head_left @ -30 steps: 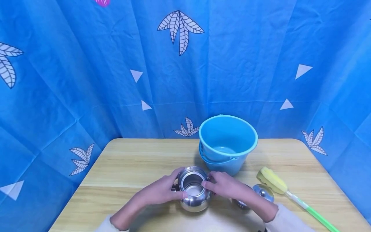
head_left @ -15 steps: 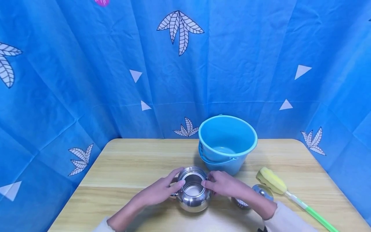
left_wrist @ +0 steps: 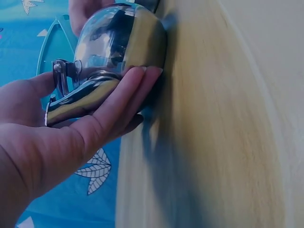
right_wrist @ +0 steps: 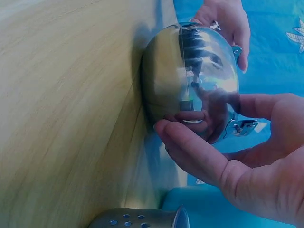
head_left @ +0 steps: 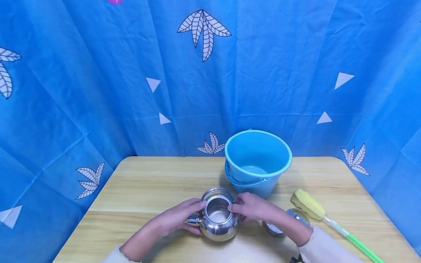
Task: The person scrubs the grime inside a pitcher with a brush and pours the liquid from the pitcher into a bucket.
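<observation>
A shiny steel teapot (head_left: 219,231), its mouth uncovered, stands upright on the table in the head view. Its short spout (left_wrist: 90,99) points left, between the thumb and fingers of my left hand (head_left: 174,218). In the left wrist view, that hand's fingers reach under the spout to the pot's side, while the thumb is by a metal hinge at the rim. My right hand (head_left: 254,209) holds the opposite side, thumb at the rim. Its other fingers (right_wrist: 190,142) press low on the rounded body in the right wrist view.
Behind the pot stands a light-blue bucket (head_left: 253,188). Under my right forearm lie a perforated strainer (head_left: 273,229) and a round metal lid (head_left: 300,215). Farther right is a yellow sponge brush (head_left: 309,204) with a green handle. A blue patterned curtain (head_left: 276,73) surrounds the wooden table (head_left: 158,182).
My left thumb has shifted from the pot's front up to its rim, and the left fingers now reach below the spout. The right hand keeps its hold; the pot has barely moved.
</observation>
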{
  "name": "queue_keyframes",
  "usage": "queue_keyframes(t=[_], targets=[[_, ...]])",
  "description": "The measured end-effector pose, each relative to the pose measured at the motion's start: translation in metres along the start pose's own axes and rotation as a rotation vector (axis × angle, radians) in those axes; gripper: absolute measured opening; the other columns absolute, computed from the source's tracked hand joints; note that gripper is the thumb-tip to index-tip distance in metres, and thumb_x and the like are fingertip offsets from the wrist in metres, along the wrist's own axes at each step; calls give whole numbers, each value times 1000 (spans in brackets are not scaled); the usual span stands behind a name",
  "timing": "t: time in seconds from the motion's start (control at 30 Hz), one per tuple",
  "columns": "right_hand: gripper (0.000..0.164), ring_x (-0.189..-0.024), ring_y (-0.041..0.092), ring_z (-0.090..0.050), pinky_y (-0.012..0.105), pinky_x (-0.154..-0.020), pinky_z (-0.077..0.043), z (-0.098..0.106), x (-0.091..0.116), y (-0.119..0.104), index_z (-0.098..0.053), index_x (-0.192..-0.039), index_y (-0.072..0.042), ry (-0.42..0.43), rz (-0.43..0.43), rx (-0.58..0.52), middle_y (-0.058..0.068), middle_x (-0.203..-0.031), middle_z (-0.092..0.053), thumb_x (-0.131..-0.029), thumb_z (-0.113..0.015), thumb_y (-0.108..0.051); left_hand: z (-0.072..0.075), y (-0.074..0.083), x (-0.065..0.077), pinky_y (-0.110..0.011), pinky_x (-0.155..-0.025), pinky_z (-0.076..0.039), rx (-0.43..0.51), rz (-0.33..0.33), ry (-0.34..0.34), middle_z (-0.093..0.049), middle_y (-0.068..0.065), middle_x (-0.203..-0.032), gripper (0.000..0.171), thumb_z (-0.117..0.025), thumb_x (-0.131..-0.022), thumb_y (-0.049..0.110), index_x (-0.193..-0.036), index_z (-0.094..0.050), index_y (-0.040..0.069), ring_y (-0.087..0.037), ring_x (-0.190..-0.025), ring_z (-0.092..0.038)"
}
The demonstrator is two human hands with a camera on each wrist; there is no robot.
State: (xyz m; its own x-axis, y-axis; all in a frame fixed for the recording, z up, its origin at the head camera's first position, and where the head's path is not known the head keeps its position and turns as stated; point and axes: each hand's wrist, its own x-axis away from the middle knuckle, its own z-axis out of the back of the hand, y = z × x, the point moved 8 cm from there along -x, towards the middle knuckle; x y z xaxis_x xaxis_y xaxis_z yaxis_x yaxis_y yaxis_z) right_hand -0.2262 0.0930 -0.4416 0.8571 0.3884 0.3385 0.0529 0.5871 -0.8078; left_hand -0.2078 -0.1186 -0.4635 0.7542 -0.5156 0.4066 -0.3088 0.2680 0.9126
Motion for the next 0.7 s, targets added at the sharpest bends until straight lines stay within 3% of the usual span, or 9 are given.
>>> queue_keyframes(t=[0.17,0.33,0.7], targets=[[42,-77,28,-76,41,-73,-67,-4,-3,1,-64,-118,6,-38,-4,-27,14,-99,-69,-97,-70,-31,1,0,-1,-47,-91,-65,77,-16,-18,-62,-22,-135,71,-54,-105,52,-149,-48,-4,-28,-112,-68],[45,-75,28,-76,41,-74,-67,-5,-3,2,-66,-119,4,-55,21,-46,12,-97,-71,-100,-66,-36,3,0,-1,-46,-87,-66,143,-11,2,-67,-20,-128,69,-58,-103,50,-144,-54,-5,-27,-98,-72],[41,-71,29,-77,37,-77,-66,1,-1,-14,-70,-111,0,-72,108,-38,9,-92,-74,-102,-62,-39,8,10,8,-49,-89,-65,173,12,81,-37,-31,-160,74,-59,-102,52,-151,-48,-3,-35,-125,-60]])
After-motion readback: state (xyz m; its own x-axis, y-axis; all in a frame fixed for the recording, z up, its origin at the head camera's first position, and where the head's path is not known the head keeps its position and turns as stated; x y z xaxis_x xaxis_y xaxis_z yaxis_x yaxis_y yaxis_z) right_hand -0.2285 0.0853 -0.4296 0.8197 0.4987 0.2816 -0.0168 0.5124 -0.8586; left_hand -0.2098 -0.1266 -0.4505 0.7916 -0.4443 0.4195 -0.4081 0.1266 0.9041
